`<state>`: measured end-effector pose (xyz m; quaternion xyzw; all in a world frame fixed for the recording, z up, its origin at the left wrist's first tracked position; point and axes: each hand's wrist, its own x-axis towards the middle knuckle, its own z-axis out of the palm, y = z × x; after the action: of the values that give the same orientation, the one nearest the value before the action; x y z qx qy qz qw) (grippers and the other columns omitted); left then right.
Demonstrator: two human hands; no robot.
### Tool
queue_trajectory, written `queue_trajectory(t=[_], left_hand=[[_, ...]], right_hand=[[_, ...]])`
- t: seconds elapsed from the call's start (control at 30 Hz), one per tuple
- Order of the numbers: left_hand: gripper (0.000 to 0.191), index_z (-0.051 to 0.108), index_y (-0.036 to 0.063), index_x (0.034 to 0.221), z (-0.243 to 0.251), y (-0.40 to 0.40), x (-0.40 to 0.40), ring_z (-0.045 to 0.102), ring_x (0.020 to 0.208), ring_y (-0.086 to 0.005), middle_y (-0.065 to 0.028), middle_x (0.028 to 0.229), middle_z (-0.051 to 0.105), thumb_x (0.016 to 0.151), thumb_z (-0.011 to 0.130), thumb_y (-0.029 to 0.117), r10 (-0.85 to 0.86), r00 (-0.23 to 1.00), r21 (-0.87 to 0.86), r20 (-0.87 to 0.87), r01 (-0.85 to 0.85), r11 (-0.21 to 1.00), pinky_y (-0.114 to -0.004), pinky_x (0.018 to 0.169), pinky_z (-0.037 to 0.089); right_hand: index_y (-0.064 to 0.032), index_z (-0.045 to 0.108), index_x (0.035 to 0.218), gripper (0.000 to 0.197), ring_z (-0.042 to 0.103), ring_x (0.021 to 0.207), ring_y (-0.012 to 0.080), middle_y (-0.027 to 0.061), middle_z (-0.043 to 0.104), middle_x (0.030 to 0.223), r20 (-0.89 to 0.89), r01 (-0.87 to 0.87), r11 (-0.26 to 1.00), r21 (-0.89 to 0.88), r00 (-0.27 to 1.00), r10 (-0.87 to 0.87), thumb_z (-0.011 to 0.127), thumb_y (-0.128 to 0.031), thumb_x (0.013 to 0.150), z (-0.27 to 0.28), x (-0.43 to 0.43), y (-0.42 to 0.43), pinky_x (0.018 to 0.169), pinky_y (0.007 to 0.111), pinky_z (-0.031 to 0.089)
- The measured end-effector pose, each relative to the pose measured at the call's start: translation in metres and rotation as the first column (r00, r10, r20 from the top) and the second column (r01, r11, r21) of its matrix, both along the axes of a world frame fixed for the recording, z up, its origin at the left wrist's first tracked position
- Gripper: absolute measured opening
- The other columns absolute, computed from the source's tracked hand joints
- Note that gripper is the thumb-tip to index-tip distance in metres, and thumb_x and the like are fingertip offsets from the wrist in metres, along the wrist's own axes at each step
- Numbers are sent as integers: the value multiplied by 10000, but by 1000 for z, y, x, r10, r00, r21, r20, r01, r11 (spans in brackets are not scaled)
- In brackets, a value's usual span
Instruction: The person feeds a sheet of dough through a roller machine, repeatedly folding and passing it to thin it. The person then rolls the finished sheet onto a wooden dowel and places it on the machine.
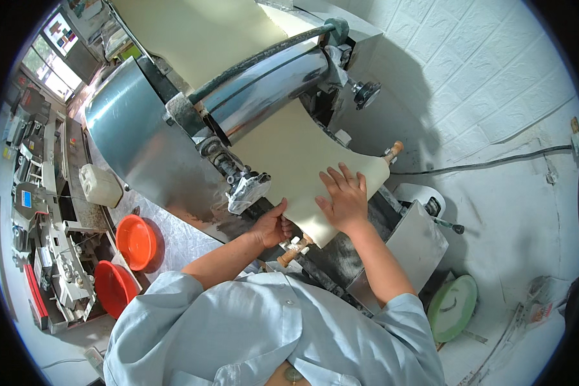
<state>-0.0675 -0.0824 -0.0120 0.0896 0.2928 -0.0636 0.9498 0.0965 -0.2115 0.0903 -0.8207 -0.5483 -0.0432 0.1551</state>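
A wide pale dough sheet (309,149) comes out from under the steel roller (270,87) of a dough sheeting machine and wraps round a wooden rolling pin (292,255), whose handles stick out at both ends. My left hand (273,226) pinches the sheet's left edge near the pin's lower handle, with thumb on top and fingers curled. Palm down, my right hand (343,197) lies flat on the wrapped dough with its fingers spread. Beyond the roller, more dough (212,34) lies on the machine's upper side.
A black adjusting knob (366,95) sits right of the roller, a plastic-covered one (249,192) left. Orange basins (136,242) and a white jerrycan (100,186) stand at the left. A green basin (452,309) and a cable (487,166) are at the right, by the wall.
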Motion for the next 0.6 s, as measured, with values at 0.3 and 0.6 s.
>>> queue_trajectory(t=[0.3, 0.6], left_hand=[[223, 554, 79, 882, 1, -18, 3, 421, 577, -112, -10, 701, 492, 892, 556, 303, 143, 985, 122, -92, -131, 984, -257, 518, 367], [233, 478, 101, 758, -22, 5, -14, 356, 507, -82, 35, 527, 340, 901, 553, 269, -179, 974, 170, 142, 154, 973, -239, 522, 342]], right_hand=[[-129, 485, 1249, 491, 251, 1297, 297, 93, 422, 1300, -12, 16, 1000, 2, 1000, -16, 513, -387, 832, -2, -1, -22, 1067, 478, 139], [-135, 524, 1196, 438, 277, 1276, 309, 105, 441, 1263, -22, 27, 999, 47, 999, -26, 513, -374, 828, -8, -2, -24, 1065, 482, 144]])
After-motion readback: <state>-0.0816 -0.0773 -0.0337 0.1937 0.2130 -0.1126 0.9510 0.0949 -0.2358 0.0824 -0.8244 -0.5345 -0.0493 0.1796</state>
